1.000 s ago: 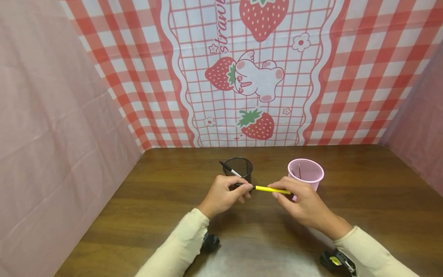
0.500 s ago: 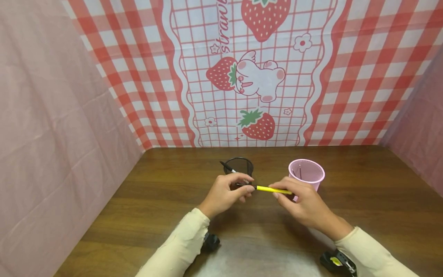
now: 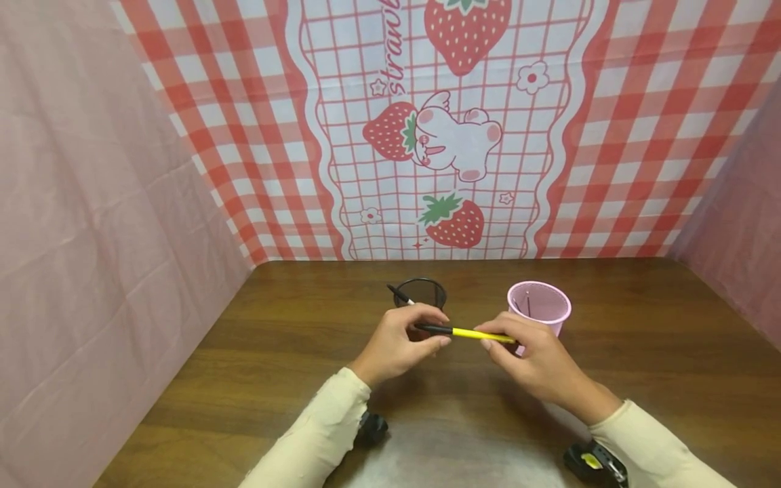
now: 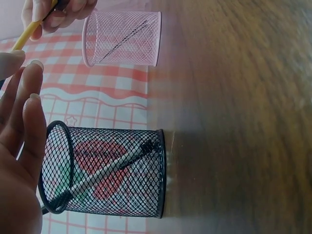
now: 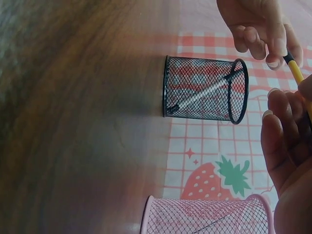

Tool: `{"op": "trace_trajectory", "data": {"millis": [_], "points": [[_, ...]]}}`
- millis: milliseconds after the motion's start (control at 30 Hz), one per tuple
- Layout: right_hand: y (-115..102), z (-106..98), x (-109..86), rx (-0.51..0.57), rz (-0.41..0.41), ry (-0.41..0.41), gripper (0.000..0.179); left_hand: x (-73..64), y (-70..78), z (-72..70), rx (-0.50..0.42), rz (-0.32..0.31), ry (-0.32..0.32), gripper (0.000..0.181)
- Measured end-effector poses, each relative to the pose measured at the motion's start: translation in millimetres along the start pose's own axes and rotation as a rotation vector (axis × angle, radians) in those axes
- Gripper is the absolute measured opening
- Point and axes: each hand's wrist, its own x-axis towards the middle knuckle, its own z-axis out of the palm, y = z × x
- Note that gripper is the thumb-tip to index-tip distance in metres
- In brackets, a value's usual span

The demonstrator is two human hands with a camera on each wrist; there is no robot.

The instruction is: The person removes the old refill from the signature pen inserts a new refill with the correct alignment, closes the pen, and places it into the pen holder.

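A yellow pen with a black end [image 3: 466, 333] lies level in the air between the two hands. My right hand [image 3: 537, 352] pinches its yellow part between thumb and fingers. Around the black end, my left hand [image 3: 396, 342] has its thumb and index finger spread apart, with the black part showing in the gap. Behind the left hand stands a black mesh pen cup [image 4: 141, 195], holding a white pen with black ends [image 4: 100, 174] that leans inside. A pink mesh pen cup [image 3: 564, 308], partly covered by the right hand in the head view, has a thin dark stick inside.
Both cups stand on a brown wooden table [image 3: 244, 379]. A red-and-white checked cloth with strawberries [image 3: 641, 169] hangs behind it, and a pink cloth [image 3: 122, 237] hangs at the left side.
The left thumb and index finger, earlier together on the pen's black end, have moved apart and more of that end shows. My right hand and the pen stay in place.
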Motion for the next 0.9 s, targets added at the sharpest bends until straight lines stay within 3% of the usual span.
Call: {"op": "trace_trajectory", "data": {"millis": [267, 600, 900], "points": [[2, 1, -0.4, 0.010, -0.001, 0.009, 0.035, 2.1, -4.8, 0.9, 0.095, 0.133, 0.009, 0.015], [1, -1, 0.2, 0.018, 0.003, 0.015, 0.035, 3.5, -1.9, 2.9, 0.114, 0.139, 0.023, 0.015], [0, -2, 1.0, 0.035, -0.016, 0.005, 0.034, 3.5, 31.5, 0.7, 0.081, 0.143, 0.026, 0.013]]}}
